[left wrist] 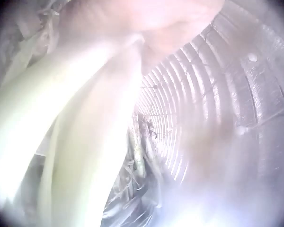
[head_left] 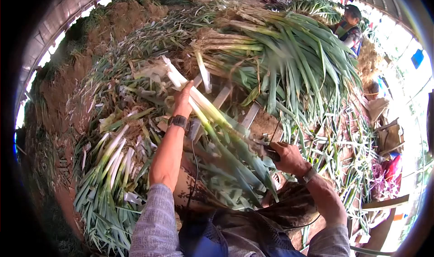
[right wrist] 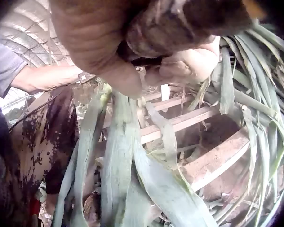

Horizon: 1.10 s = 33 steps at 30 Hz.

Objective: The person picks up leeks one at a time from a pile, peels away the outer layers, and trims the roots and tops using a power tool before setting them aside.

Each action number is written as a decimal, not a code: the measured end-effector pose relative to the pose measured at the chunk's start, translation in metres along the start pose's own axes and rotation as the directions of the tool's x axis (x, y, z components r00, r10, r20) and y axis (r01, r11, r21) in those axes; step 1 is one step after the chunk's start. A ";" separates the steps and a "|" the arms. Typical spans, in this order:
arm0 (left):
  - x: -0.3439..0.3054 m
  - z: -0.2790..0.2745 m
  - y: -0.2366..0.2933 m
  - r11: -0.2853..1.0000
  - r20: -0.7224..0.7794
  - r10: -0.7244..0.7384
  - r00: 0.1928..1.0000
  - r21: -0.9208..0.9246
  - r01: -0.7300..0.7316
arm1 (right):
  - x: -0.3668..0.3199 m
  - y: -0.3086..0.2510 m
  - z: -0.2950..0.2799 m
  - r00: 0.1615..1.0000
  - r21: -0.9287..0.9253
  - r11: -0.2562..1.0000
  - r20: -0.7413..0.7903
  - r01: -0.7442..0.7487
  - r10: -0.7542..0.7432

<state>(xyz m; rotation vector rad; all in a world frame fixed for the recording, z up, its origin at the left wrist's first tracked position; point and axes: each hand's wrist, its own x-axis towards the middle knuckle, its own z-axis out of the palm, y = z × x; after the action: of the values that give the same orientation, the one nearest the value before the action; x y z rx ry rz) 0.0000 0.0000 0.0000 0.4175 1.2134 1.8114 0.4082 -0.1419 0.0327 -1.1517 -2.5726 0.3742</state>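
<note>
My left hand grips a few leeks by their white lower stalks, which slant down to the right across the head view. Their pale stalks fill the near part of the left wrist view, below the hand. In my right hand is a knife, its dark handle enclosed by the fingers and thumb. The blade points left, overlapping the leeks' green leaves in the head view. Those broad leaves hang below the right hand in its wrist view.
A large leek pile lies ahead on the right; a smaller leek bunch is at left. Slatted wood stands beneath the leaves. Leaf scraps cover the ground. Another person is at the far right.
</note>
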 end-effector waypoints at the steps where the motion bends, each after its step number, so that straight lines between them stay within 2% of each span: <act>1: 0.003 -0.001 -0.001 1.000 -0.007 0.013 1.000 0.025 -0.013 | -0.003 0.001 -0.002 0.999 0.004 1.000 0.037 -0.008 0.008; 3: 0.007 -0.010 0.000 0.999 -0.013 0.023 1.000 0.045 -0.022 | -0.004 -0.006 -0.003 0.997 0.002 1.000 0.078 -0.018 0.018; 5: 0.009 -0.010 -0.003 0.999 0.000 0.032 1.000 0.032 -0.032 | -0.007 -0.006 -0.006 0.991 -0.039 0.992 0.062 -0.118 0.120; 7: 0.008 -0.009 -0.003 0.999 0.002 0.024 1.000 0.038 -0.024 | -0.008 -0.003 -0.008 0.994 -0.042 0.994 0.038 -0.097 0.098; 9: 0.009 -0.009 -0.005 0.999 0.000 0.013 1.000 0.047 -0.013 | -0.011 -0.005 -0.012 0.999 0.035 0.999 0.041 -0.032 0.031; 12: 0.014 -0.010 -0.008 0.992 0.009 0.016 1.000 0.127 -0.017 | -0.015 -0.006 -0.011 0.999 0.025 1.000 0.029 0.018 -0.019; 14: 0.015 -0.007 -0.013 0.991 -0.048 0.056 0.997 0.125 -0.050 | -0.018 -0.003 -0.011 1.000 0.013 1.000 0.008 0.026 -0.026; 17: 0.030 -0.012 -0.026 0.984 -0.052 0.109 0.993 0.144 -0.100 | -0.019 -0.004 -0.011 0.999 -0.045 0.999 0.033 -0.025 0.026; 19: 0.037 -0.014 -0.031 0.989 -0.048 0.089 0.995 0.119 -0.082 | -0.020 -0.007 -0.014 0.992 0.011 0.993 0.048 -0.120 0.119; 21: 0.035 -0.015 -0.028 0.993 -0.047 0.069 0.997 0.095 -0.064 | -0.018 -0.005 -0.018 0.988 0.028 0.989 0.048 -0.147 0.145; 23: 0.017 -0.010 -0.014 0.995 0.054 -0.094 0.994 0.026 0.092 | -0.021 -0.001 -0.018 0.984 0.046 0.983 0.049 -0.176 0.173; 24: 0.015 -0.008 -0.015 0.995 0.056 -0.095 0.994 0.028 0.094 | -0.023 0.001 -0.017 0.992 0.087 0.989 0.059 -0.116 0.111; 25: 0.014 -0.005 -0.015 0.995 0.127 -0.091 0.988 -0.018 0.094 | -0.023 0.002 -0.016 0.997 0.127 0.990 0.066 -0.055 0.047; 26: 0.012 -0.004 -0.015 0.993 0.197 -0.082 0.977 -0.063 0.096 | -0.023 0.001 -0.015 0.999 0.038 0.999 0.046 -0.013 0.011; 27: 0.010 -0.002 -0.013 0.987 0.243 -0.123 0.962 -0.067 0.143 | -0.020 -0.002 -0.016 0.999 0.038 0.999 0.043 -0.010 0.009; 30: 0.003 0.010 -0.012 0.977 0.340 -0.136 0.930 -0.110 0.183 | -0.012 -0.005 -0.018 0.986 0.086 0.984 0.061 -0.159 0.154; 31: -0.005 0.015 -0.010 0.959 0.395 -0.146 0.907 -0.167 0.227 | -0.010 -0.004 -0.014 0.994 0.108 0.989 0.011 -0.106 0.105; 33: -0.017 0.024 -0.006 0.938 0.457 -0.149 0.877 -0.215 0.272 | -0.002 -0.006 -0.009 0.994 0.089 0.990 0.013 -0.111 0.111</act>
<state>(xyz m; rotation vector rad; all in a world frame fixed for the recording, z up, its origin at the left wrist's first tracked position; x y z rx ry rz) 0.0287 0.0001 0.0096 0.4778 0.6581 1.5561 0.4088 -0.1463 0.0428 -1.2664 -2.4769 0.5151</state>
